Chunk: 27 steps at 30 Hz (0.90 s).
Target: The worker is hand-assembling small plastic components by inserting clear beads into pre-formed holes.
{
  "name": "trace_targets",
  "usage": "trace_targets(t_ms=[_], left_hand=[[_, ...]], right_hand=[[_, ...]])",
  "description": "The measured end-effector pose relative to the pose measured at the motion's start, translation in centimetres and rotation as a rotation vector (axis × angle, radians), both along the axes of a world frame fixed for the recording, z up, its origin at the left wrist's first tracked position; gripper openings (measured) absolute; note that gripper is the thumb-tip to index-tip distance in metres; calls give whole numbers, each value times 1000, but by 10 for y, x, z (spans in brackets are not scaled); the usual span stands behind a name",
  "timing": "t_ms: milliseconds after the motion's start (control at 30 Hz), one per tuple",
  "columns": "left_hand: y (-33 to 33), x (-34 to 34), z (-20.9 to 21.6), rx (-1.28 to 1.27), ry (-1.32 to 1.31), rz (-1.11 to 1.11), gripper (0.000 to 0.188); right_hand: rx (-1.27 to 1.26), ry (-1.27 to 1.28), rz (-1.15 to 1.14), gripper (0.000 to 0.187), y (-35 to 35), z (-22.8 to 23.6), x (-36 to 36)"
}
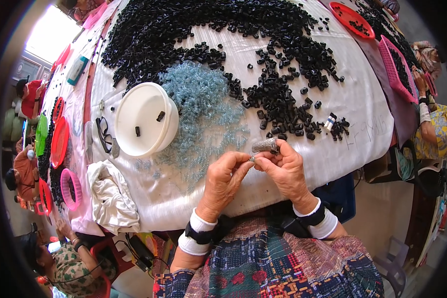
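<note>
Over the near edge of the cloth my two hands meet, fingertips close together. My left hand (222, 181) pinches thumb against finger at a tiny item too small to name. My right hand (287, 171) is closed round a short silvery-grey cylinder (264, 144), its thumb and finger also at the tiny item. Just beyond my left hand spreads a heap of small pale-blue coil springs (198, 94). A white round tub (171, 119) stands beside them, with two small black pieces inside. Small black plastic parts (278, 107) lie scattered past my right hand.
A large mound of black parts (149, 35) covers the far table. Eyeglasses (103, 135) and a crumpled white cloth (111, 196) lie at left. Red tray (352, 21) and pink basket (397, 69) hold black parts at right. Other people sit around both sides.
</note>
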State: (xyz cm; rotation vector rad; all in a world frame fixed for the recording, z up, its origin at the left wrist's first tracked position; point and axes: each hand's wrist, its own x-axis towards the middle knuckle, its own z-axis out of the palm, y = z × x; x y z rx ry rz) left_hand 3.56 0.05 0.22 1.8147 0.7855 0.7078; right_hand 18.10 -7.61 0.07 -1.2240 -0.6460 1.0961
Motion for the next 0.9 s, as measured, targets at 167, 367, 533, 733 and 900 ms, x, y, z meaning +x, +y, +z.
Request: trace_targets(t_ms=[167, 367, 533, 733, 900], left_hand=[[-3, 3, 5, -133, 28, 37, 13], [-4, 7, -7, 6, 69, 126, 22], [-2, 5, -6, -181, 44, 150, 30], [2, 1, -6, -415, -14, 146, 32], [3, 0, -6, -379, 37, 105, 31]], right_hand=[[-4, -299, -41, 28, -2, -11, -2], [165, -747, -109, 26, -1, -12, -6], [397, -1033, -115, 22, 0, -13, -3], [270, -1070, -39, 29, 3, -13, 8], [271, -1067, -43, 29, 7, -6, 10]])
